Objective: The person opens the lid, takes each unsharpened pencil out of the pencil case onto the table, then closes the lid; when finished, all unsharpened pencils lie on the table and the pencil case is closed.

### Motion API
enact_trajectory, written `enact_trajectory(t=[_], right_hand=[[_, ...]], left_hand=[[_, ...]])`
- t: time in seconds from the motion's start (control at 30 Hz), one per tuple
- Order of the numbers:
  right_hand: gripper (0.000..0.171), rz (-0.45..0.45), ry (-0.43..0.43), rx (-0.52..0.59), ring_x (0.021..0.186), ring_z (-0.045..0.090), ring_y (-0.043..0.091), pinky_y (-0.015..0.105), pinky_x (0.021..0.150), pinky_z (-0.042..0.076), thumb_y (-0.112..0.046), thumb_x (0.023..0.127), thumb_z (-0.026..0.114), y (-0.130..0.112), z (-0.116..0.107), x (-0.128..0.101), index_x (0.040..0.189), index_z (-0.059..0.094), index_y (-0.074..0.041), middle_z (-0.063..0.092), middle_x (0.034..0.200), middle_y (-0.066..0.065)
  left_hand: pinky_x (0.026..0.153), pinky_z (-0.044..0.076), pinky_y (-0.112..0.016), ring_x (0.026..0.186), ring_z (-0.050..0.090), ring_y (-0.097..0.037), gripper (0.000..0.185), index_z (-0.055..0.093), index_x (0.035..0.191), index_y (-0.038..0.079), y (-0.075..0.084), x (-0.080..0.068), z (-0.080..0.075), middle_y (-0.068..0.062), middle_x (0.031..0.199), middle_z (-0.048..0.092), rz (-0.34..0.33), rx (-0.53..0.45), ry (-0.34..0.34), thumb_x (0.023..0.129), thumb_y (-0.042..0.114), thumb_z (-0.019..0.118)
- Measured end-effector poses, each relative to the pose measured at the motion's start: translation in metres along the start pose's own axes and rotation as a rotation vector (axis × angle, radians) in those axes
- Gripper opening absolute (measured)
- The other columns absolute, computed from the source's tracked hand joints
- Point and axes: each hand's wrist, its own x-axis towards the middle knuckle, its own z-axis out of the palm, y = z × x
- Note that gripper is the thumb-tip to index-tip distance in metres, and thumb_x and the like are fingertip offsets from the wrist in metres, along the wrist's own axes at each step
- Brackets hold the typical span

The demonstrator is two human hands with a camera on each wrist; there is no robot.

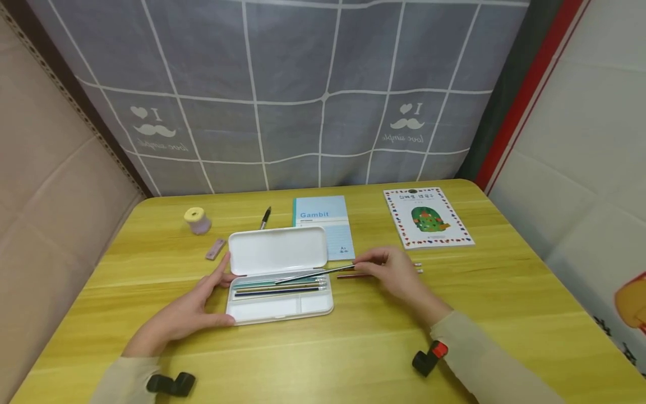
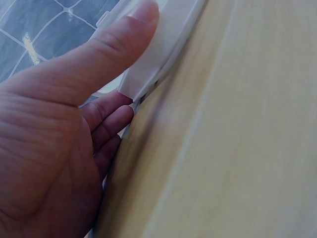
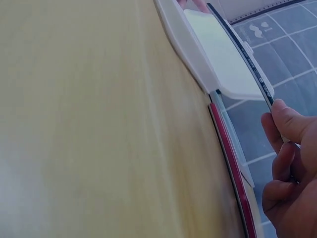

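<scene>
An open white pencil case (image 1: pixel 279 292) lies on the yellow wooden table (image 1: pixel 353 348), lid tipped back, with several pencils (image 1: pixel 277 287) in its tray. My left hand (image 1: pixel 199 306) rests against the case's left end, thumb on its front corner; the left wrist view shows the thumb (image 2: pixel 111 47) along the case edge (image 2: pixel 168 54). My right hand (image 1: pixel 391 272) pinches a dark pencil (image 1: pixel 313 274) by its end and holds it slanted over the tray; it also shows in the right wrist view as the dark pencil (image 3: pixel 242 49). A red pencil (image 1: pixel 353 276) lies on the table beside the case.
Behind the case lie a light blue Gambit notebook (image 1: pixel 323 219), a black pen (image 1: pixel 264 217), a yellow-topped tape roll (image 1: pixel 197 220) and a small grey eraser (image 1: pixel 216 248). A booklet with a green picture (image 1: pixel 426 217) sits at the back right. A grey checked cloth hangs behind the table.
</scene>
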Motion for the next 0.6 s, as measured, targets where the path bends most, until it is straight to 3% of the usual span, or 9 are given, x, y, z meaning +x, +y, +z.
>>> enact_trajectory(t=[0.23, 0.6], right_hand=[[0.008, 0.024, 0.049, -0.026, 0.090, 0.069, 0.012, 0.024, 0.081, 0.053, -0.016, 0.090, 0.083, 0.012, -0.019, -0.011, 0.096, 0.084, -0.010, 0.079, 0.097, 0.002], [0.010, -0.014, 0.099, -0.065, 0.089, 0.067, 0.004, 0.018, 0.080, 0.051, -0.011, 0.092, 0.080, 0.031, -0.056, -0.027, 0.098, 0.083, -0.004, 0.079, 0.098, 0.007]], left_hand=[[0.106, 0.014, -0.001, 0.127, 0.045, -0.006, 0.127, -0.004, 0.169, 0.024, 0.000, 0.000, 0.000, -0.008, 0.149, 0.054, -0.012, -0.004, -0.004, 0.083, 0.029, 0.090], [0.107, 0.014, -0.001, 0.127, 0.045, -0.006, 0.127, -0.003, 0.169, 0.024, 0.000, 0.000, 0.000, -0.008, 0.149, 0.055, -0.012, -0.005, -0.002, 0.083, 0.029, 0.090]])
